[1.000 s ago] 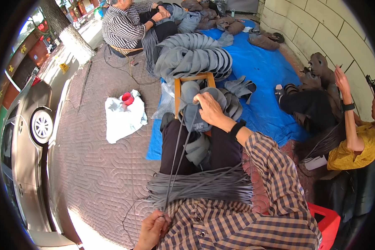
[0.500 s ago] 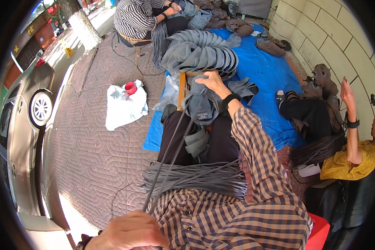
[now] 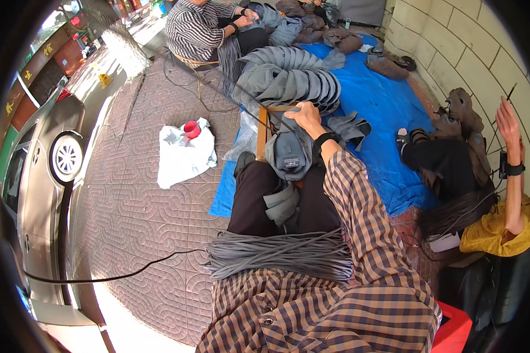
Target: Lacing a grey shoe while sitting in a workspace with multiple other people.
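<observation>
Here the right hand [image 3: 306, 119] grips the far end of a grey fabric piece [image 3: 290, 152], which sits beside one bar of a wooden frame [image 3: 262, 140]; the left hand is out of view, so I cannot tell its state. A bundle of grey cords [image 3: 280, 253] lies across the dark trousers [image 3: 253, 197], and stacked grey pieces [image 3: 288, 84] stand just beyond the frame

label [image 3: 291, 162] on grey fabric piece [image 3: 287, 145]: print too small to read; yellow characters [image 3: 28, 75] on dark shopfront band [image 3: 19, 90]
</observation>
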A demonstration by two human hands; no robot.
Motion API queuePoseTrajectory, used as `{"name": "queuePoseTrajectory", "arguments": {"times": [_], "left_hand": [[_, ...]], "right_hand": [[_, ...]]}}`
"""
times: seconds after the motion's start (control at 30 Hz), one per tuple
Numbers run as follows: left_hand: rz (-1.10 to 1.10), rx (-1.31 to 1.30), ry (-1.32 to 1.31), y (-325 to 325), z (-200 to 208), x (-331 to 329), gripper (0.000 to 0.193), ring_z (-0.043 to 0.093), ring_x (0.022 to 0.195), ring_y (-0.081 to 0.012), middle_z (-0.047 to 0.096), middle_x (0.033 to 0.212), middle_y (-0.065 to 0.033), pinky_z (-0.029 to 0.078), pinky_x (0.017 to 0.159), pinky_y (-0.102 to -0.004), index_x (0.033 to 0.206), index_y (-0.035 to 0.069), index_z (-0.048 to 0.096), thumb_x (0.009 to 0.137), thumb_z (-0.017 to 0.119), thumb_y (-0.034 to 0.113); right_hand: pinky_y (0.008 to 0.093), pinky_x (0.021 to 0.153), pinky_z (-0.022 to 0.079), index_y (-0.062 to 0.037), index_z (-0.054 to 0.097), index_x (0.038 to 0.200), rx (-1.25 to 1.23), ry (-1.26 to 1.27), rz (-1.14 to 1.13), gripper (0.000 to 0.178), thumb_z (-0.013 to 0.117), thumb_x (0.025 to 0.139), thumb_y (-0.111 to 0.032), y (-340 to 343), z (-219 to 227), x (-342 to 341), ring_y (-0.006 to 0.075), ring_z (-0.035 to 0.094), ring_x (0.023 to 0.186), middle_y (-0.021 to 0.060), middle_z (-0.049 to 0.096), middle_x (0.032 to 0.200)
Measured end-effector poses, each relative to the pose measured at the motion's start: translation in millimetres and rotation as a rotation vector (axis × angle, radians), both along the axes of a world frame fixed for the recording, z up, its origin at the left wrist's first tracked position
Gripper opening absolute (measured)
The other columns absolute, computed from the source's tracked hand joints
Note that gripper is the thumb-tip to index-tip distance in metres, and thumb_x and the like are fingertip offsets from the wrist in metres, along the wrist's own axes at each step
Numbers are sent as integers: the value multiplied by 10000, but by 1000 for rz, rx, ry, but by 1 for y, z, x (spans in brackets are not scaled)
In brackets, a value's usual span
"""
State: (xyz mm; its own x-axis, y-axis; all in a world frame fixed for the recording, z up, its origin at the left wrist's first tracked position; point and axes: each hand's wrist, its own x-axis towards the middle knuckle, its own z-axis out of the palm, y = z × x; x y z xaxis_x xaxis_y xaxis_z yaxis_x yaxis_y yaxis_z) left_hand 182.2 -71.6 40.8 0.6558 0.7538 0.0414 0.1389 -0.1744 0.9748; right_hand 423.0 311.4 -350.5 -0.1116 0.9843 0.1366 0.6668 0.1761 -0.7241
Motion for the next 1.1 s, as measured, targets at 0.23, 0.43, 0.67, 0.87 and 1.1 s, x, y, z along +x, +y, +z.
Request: {"name": "queuePoseTrajectory", "arguments": {"times": [0.23,0.43,0.67,0.87,1.1], "left_hand": [[35,19,34,6,4,-17,253,653,661,-225,594,623,-69,474,843,-366,1059,41,546,926,587,253],[112,2,37,10,-5,-46,253,650,665,-219,595,636,-68,474,832,-358,1055,39,549,924,588,253],[123,-62,14,32,-25,-63,254,646,670,-212,596,652,-66,474,819,-348,1050,37,553,922,590,253],[177,-121,13,44,-46,-82,254,643,674,-206,598,665,-65,474,807,-340,1047,35,556,920,591,253],[237,-174,20,49,-60,-100,255,640,679,-200,599,681,-63,474,794,-330,1042,32,559,918,593,253]], "right_hand": [[403,789,499,18,680,1005,68,62,39,505,787,702,-372,0,-5,21,323,667,903,177,702,936],[468,759,506,-9,597,1058,217,-264,137,367,633,857,-314,-97,-2,24,384,645,879,193,658,899],[485,791,498,-12,601,1145,205,-470,337,364,588,874,-254,-93,-24,48,388,641,913,219,666,966],[439,727,476,-37,645,913,204,58,207,181,585,840,-191,-70,14,30,383,624,846,167,664,860],[438,716,484,-61,577,986,572,-327,695,170,555,818,-41,-42,5,1,341,609,836,120,631,903]]}}
